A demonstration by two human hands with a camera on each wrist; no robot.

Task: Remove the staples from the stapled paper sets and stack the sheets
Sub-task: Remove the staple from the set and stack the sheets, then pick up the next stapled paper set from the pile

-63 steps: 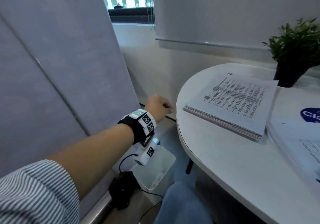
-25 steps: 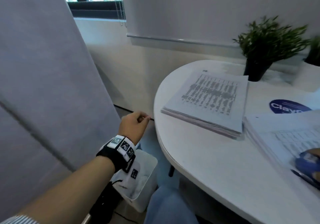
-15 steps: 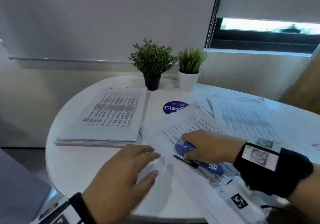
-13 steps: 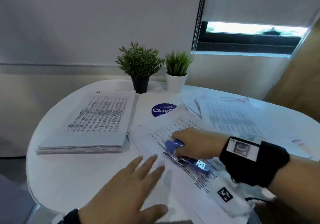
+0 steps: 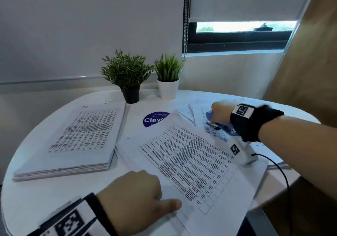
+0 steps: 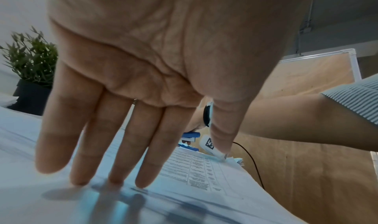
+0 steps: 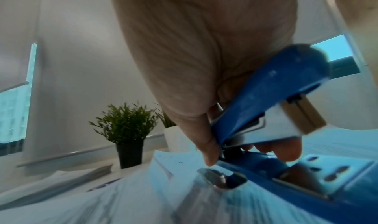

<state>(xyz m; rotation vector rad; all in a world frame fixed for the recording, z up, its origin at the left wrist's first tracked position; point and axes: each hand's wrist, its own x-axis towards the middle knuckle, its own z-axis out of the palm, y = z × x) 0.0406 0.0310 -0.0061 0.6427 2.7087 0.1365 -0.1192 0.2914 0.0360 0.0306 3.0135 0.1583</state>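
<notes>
A printed paper set lies slanted in the middle of the round white table. My left hand presses its near left edge with straight fingers. A thick stack of sheets lies to the left. My right hand grips a blue stapler over more loose papers at the back right. In the right wrist view the stapler is held with its two arms apart, low over the paper.
Two potted plants, one in a black pot and one in a white pot, stand at the table's back edge. A round blue sticker sits behind the paper set. A black cable trails off the right edge beside a wooden panel.
The view swung from the floor bin left of the table to the tabletop. My left hand came up from beside the table onto the paper set. My right hand carried the stapler to the back right.
</notes>
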